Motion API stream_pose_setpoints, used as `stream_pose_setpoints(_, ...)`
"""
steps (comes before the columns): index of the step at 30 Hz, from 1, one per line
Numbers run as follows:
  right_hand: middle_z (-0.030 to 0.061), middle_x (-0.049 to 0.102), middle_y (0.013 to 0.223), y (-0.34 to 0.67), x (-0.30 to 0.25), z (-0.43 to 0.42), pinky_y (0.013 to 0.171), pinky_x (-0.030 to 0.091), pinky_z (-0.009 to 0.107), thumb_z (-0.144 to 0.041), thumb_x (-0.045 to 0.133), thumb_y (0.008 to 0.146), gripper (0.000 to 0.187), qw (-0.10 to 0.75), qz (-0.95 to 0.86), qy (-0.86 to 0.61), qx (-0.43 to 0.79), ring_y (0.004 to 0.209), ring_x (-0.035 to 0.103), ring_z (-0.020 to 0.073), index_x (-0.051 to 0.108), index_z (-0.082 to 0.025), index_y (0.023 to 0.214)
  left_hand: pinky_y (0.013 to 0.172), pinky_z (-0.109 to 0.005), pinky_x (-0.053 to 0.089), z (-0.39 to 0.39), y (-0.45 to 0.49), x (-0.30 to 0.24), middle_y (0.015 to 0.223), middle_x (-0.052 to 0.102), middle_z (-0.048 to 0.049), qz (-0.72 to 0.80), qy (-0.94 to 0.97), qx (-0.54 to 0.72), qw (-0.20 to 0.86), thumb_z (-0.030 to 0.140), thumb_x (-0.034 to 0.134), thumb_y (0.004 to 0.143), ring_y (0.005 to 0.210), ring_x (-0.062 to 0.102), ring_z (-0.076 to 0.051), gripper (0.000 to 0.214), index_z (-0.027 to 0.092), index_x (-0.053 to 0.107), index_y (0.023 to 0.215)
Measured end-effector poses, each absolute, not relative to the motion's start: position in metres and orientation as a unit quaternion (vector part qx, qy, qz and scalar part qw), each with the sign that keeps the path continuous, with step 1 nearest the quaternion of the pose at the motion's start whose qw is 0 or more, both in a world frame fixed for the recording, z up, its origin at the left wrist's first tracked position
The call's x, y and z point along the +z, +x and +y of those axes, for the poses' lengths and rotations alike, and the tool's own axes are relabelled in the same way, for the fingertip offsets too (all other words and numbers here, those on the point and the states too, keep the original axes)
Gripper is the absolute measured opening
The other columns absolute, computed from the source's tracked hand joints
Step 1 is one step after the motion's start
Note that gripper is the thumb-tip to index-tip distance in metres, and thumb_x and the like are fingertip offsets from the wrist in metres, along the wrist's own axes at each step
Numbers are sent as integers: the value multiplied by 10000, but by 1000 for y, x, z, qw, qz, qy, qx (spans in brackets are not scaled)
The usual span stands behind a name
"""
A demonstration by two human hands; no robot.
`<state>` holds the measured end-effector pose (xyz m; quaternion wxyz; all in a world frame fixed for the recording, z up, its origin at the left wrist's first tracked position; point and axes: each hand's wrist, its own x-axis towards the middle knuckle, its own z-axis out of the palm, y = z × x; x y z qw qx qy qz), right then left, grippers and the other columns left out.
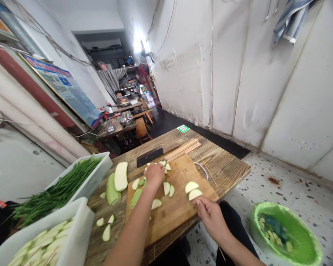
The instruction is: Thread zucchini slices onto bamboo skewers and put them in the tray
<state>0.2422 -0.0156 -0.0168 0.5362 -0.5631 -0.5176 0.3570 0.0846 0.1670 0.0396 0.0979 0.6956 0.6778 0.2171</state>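
Observation:
My left hand (154, 174) reaches over the wooden cutting board (180, 210), fingers curled down on a pile of pale green squash slices (166, 166). At the board's near right edge my right hand (210, 214) pinches a thin bamboo skewer (221, 253), whose tip touches two squash slices (192, 190). More slices (166, 187) lie scattered across the board. Two halved squashes (117, 181) rest left of it on the wooden table (227, 166).
A cleaver (150, 156) and a bundle of skewers (183, 148) lie at the board's far edge. White trays of chives (63, 188) and skewered squash (44, 240) stand left. A green-lined bin (288, 236) sits on the floor at right.

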Motion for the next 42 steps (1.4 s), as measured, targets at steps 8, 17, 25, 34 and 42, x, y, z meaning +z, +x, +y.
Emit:
stream_pose_setpoints(8,-79,301,511,242,-17,-17,440,243,213,-380,389,912,324,536,-514,-552,378,461,311,111,584,-159,778,916,-583,260,173,110,21,1098,582,-215,699,671,225,106,347,677,616,1165,402,-460,184,169,666,661)
stream_pose_setpoints(17,-68,327,522,247,-11,-22,461,278,216,-375,398,910,304,536,-514,-560,366,480,340,122,585,-172,782,883,-336,422,153,117,24,887,671,-44,579,623,370,374,155,679,669,946,605,-205,114,204,619,753)
stream_pose_setpoints(25,-37,443,552,239,8,-35,508,309,214,-304,380,920,306,467,-606,-543,345,511,417,128,572,-178,718,467,-138,427,117,93,41,700,625,-32,487,409,421,646,115,625,762,536,581,-60,112,104,611,872)
stream_pose_setpoints(34,-39,434,564,230,10,-38,516,308,212,-292,366,927,319,447,-630,-536,342,523,423,125,556,-171,701,708,-309,572,96,87,45,842,695,-125,464,198,476,720,96,556,822,807,689,-203,43,102,578,859)
stream_pose_setpoints(42,-27,502,579,230,6,-36,539,327,211,-262,380,923,303,446,-636,-537,330,540,468,131,582,-170,717,778,-373,569,92,89,50,892,700,-154,453,173,501,717,70,517,835,842,691,-230,85,83,586,884)
